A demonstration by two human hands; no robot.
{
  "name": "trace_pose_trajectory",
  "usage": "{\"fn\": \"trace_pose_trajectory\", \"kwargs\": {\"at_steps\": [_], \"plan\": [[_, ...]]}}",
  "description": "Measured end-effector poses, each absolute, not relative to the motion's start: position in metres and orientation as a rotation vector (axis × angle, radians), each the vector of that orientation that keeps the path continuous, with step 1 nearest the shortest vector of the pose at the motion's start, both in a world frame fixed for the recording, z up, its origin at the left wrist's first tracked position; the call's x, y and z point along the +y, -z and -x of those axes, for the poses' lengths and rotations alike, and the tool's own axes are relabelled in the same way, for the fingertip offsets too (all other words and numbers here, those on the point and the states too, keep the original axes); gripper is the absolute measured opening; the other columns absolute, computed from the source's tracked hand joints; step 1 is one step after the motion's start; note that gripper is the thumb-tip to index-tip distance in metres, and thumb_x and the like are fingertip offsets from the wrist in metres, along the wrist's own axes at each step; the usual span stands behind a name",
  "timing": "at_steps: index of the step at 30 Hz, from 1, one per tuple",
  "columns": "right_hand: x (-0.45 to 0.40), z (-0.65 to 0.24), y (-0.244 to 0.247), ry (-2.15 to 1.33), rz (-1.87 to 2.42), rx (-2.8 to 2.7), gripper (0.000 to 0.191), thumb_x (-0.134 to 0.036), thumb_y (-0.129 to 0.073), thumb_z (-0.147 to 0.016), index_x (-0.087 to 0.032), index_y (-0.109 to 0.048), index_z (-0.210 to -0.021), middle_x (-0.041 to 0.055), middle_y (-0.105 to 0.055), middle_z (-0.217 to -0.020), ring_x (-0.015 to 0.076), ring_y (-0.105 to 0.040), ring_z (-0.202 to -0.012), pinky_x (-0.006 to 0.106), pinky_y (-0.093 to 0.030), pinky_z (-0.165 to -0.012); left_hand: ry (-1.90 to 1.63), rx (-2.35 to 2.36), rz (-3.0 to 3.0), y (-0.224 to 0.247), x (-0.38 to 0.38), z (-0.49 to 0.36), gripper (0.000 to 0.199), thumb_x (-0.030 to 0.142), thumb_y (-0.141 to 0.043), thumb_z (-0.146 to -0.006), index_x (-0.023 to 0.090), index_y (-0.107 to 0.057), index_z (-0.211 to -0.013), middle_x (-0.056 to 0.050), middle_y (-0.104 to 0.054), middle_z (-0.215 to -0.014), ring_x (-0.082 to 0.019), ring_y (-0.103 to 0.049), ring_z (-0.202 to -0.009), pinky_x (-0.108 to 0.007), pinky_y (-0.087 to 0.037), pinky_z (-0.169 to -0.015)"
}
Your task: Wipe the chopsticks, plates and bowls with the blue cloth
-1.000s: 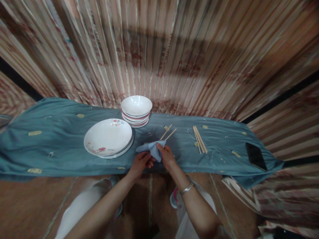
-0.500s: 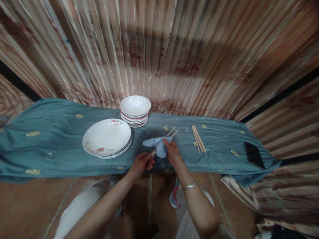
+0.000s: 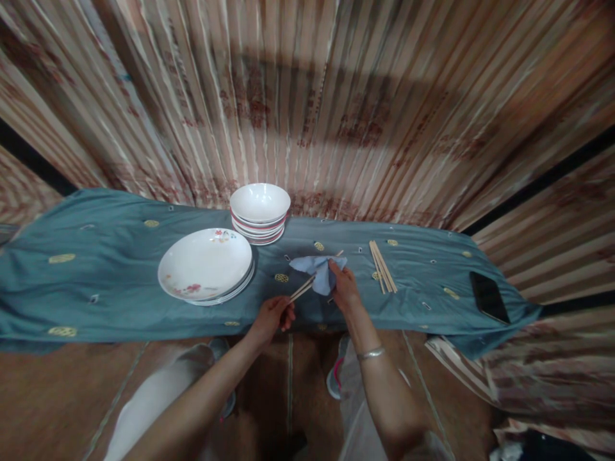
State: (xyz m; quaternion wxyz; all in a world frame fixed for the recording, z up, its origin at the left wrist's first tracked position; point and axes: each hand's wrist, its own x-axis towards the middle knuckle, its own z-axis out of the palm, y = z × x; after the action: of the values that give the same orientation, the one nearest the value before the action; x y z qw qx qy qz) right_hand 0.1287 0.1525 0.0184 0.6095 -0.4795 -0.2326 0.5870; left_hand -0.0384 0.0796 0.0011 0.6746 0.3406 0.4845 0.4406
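A pair of wooden chopsticks (image 3: 302, 289) is pinched near one end by my left hand (image 3: 275, 315), which is closed at the table's front edge. Their other ends run up and right into a light blue cloth (image 3: 324, 274). My right hand (image 3: 344, 285) is closed on that cloth, wrapping it about the chopsticks, and the cloth's loose corner spreads out to the left. Just a bit of the far tips shows past the cloth. To the right, several more chopsticks (image 3: 383, 267) lie bunched on the table.
A stack of large white flowered plates (image 3: 205, 266) sits left of my hands, with a stack of white bowls (image 3: 260, 203) behind it. A black phone (image 3: 489, 297) lies at the right end of the teal tablecloth (image 3: 120, 256). Pleated curtains (image 3: 307, 109) hang behind.
My right hand has slid the cloth up and right along the chopsticks, away from my left hand. More of the chopsticks now shows between the hands, less beyond the cloth.
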Motion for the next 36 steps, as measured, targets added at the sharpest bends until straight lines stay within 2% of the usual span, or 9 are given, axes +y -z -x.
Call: {"fn": "trace_pose_trajectory", "kwargs": {"at_steps": [8,17,26,32,36], "plan": [[0.144,-0.114,-0.012,-1.42,1.122,-0.637,0.032,-0.045,-0.08,-0.054,-0.019,-0.063,-0.06,-0.0034,-0.064,-0.055,0.0112,-0.055,-0.05,0.024,-0.043,-0.054,-0.996,1.083,-0.743,0.0,0.08,0.039,0.032,0.047,-0.061,-0.072,0.015,-0.056,-0.067,0.003,-0.054,-0.048,-0.006,-0.041,-0.035,-0.02,-0.025,-0.036],[0.131,-0.09,-0.001,-1.5,1.17,-0.737,0.04,-0.053,-0.079,-0.052,-0.017,-0.063,-0.059,-0.0031,-0.06,-0.049,0.0103,-0.05,-0.046,0.023,-0.038,-0.049,-1.02,1.09,-0.752,0.0,0.081,0.04,0.036,0.052,-0.063,-0.07,0.016,-0.057,-0.066,0.003,-0.054,-0.047,-0.007,-0.04,-0.034,-0.022,-0.025,-0.037],[0.121,-0.08,0.007,-1.581,1.158,-0.839,0.047,-0.062,-0.074,-0.056,-0.016,-0.061,-0.058,-0.0019,-0.059,-0.047,0.0099,-0.047,-0.043,0.023,-0.033,-0.045,-1.02,1.091,-0.79,-0.004,0.081,0.04,0.042,0.055,-0.061,-0.07,0.016,-0.054,-0.054,0.002,-0.049,-0.041,-0.007,-0.039,-0.034,-0.021,-0.026,-0.038],[0.125,-0.085,0.0,-1.544,1.169,-0.726,0.044,-0.057,-0.079,-0.048,-0.017,-0.062,-0.057,-0.0029,-0.059,-0.048,0.009,-0.046,-0.044,0.022,-0.035,-0.046,-0.992,1.064,-0.73,-0.007,0.08,0.041,0.042,0.053,-0.068,-0.068,0.013,-0.06,-0.058,0.0,-0.055,-0.045,-0.007,-0.046,-0.038,-0.02,-0.033,-0.041],[0.127,-0.089,-0.005,-1.518,1.156,-0.724,0.042,-0.054,-0.079,-0.05,-0.017,-0.064,-0.06,-0.0015,-0.062,-0.051,0.0102,-0.05,-0.047,0.023,-0.037,-0.049,-1.017,1.062,-0.692,-0.008,0.081,0.041,0.039,0.048,-0.078,-0.058,0.012,-0.064,-0.068,-0.003,-0.066,-0.062,-0.008,-0.052,-0.043,-0.02,-0.038,-0.043]]}}
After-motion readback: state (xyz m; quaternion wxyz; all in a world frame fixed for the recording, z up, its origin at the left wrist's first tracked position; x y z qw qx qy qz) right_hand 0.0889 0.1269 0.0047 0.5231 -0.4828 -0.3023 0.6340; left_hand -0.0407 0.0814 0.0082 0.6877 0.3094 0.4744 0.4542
